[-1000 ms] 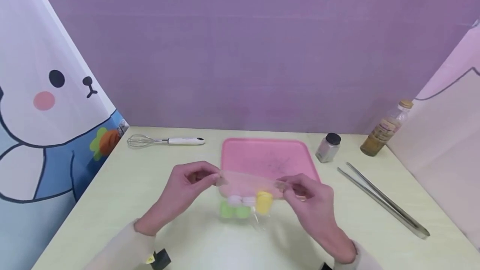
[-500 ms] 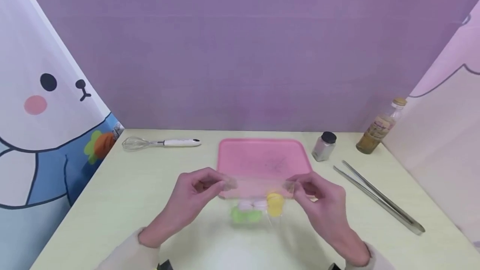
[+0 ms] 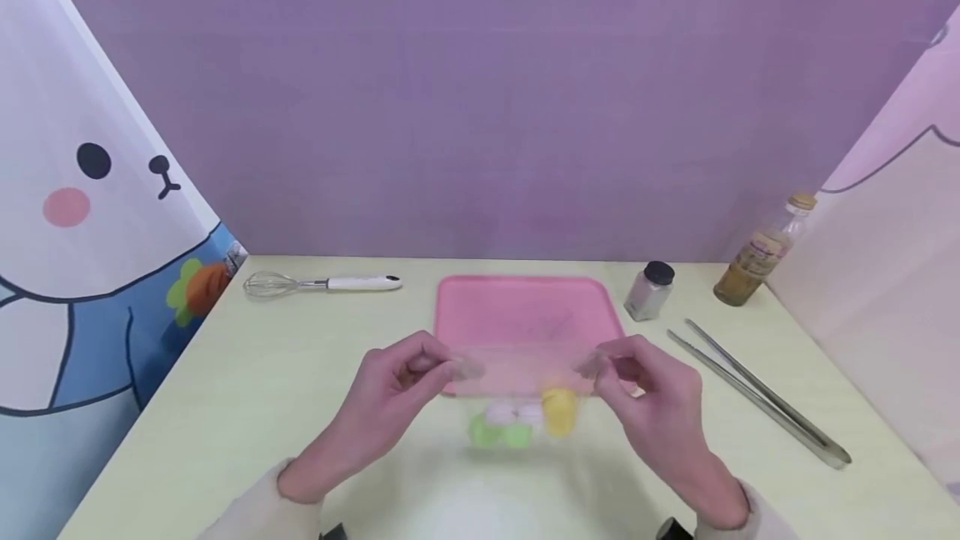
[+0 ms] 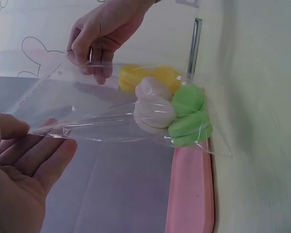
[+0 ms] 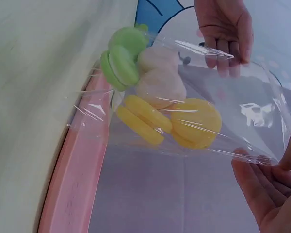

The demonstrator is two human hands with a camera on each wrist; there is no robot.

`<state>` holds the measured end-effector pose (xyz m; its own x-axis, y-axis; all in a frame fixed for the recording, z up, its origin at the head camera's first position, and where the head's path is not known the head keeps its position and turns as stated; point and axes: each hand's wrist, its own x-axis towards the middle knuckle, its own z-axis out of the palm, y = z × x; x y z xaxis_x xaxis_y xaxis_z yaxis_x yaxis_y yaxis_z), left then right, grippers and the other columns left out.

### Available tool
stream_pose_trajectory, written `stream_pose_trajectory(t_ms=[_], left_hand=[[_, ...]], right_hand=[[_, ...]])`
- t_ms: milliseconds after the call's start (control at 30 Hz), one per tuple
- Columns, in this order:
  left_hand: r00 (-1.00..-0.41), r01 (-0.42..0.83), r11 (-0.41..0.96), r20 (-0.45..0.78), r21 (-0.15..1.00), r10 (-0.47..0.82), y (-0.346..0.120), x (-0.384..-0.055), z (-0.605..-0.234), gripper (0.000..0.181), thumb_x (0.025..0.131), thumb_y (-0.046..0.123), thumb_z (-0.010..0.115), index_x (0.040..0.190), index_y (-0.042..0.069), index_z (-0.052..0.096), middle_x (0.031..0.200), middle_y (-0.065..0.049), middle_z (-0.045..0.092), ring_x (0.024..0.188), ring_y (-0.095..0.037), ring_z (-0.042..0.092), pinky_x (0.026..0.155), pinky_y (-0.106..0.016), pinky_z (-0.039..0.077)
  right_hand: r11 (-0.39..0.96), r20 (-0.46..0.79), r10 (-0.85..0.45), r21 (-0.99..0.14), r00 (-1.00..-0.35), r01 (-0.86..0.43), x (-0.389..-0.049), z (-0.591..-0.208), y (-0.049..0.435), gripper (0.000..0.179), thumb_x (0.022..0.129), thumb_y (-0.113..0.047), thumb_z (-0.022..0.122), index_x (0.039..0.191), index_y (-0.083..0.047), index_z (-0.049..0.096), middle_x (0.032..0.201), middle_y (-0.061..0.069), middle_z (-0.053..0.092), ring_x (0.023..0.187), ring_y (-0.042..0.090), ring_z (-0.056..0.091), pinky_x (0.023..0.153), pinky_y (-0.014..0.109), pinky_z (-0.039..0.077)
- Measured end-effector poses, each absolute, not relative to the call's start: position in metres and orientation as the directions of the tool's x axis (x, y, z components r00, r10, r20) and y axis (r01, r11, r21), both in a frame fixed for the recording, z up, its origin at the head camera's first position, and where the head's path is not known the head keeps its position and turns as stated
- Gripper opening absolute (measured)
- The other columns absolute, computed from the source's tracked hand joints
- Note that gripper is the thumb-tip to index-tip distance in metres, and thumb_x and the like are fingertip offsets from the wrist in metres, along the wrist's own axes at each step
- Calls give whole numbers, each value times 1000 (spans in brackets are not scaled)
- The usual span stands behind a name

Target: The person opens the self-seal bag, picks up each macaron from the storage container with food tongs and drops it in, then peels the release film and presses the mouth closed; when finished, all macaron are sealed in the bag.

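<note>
A clear plastic bag point(image 5: 237, 116) hangs between my two hands above the table's front part. Inside it, toward the bottom, lie several macarons: green point(image 5: 119, 65), pale pinkish-white point(image 5: 161, 87) and yellow point(image 5: 196, 121). My left hand point(image 3: 401, 386) pinches one upper corner of the bag between thumb and fingers. At the opposite upper corner, my right hand point(image 3: 652, 390) pinches the film the same way. Behind the bag, a pink tray point(image 3: 525, 302) lies on the table, partly hidden by the bag and hands.
Back left lies a whisk point(image 3: 322, 283) with a white handle. To the tray's right stand a black-capped jar point(image 3: 649, 292) and a corked glass bottle point(image 3: 763, 252). Metal tongs point(image 3: 757, 394) lie at the right. A purple backdrop point(image 3: 480, 107) rises behind the table point(image 3: 225, 407).
Both hands have shifted slightly to the right with the bag of macarons, and spread a little farther apart early on. The head view has also shifted slightly. Both pinches stay in place.
</note>
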<state>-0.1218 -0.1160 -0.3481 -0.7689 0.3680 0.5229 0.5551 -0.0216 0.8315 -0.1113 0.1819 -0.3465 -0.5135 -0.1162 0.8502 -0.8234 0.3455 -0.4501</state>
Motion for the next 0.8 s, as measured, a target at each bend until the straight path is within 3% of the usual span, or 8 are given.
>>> stream_pose_trajectory(t_ms=[100,200,333,433,500,600,800], left_hand=[[-760,552,-17,512,833,402,-115,-122,-347,10,99,-2,62,101,5,68,96,-9,77,71,-14,70,69,-33,60],[-770,538,83,448,839,455,-116,-124,-347,7,99,3,64,98,8,69,86,-1,75,72,-10,68,68,-28,57],[-809,472,165,351,866,470,-117,-127,-346,4,99,9,66,96,10,69,77,6,69,63,-5,56,64,-25,51],[-831,416,103,332,904,446,-116,-127,-347,5,100,9,64,97,6,67,83,0,72,65,-12,62,70,-31,58],[-842,390,63,328,919,428,-114,-127,-349,6,101,9,63,97,5,66,93,-3,75,74,-21,70,77,-37,60],[-866,339,7,309,941,392,-109,-127,-355,8,101,10,63,98,2,65,100,-8,76,83,-28,71,81,-41,60],[-902,209,-114,237,971,361,-101,-129,-369,18,103,12,60,107,-6,61,100,-17,75,94,-28,73,88,-40,57]], right_hand=[[322,864,-96,-443,-494,-837,-112,-349,182,24,73,24,56,85,7,67,78,16,72,73,12,71,63,16,56],[354,831,-109,-480,-546,-802,-113,-354,184,26,72,24,58,83,2,67,77,12,72,71,11,70,63,16,56],[392,785,-113,-528,-609,-753,-114,-359,186,32,70,25,60,84,-2,69,77,9,73,69,9,70,64,16,56],[342,788,-100,-546,-608,-764,-114,-358,186,32,71,27,58,85,1,69,78,12,72,70,14,70,65,18,57],[330,770,-95,-574,-632,-749,-113,-358,186,31,74,26,58,86,0,69,78,11,72,69,15,70,64,19,57],[359,712,-76,-634,-698,-685,-110,-358,186,30,79,23,60,83,-5,68,77,6,73,66,14,69,61,19,56],[327,504,-18,-813,-863,-482,-106,-360,184,26,90,17,57,79,-5,65,75,5,72,64,21,69,61,29,59]])
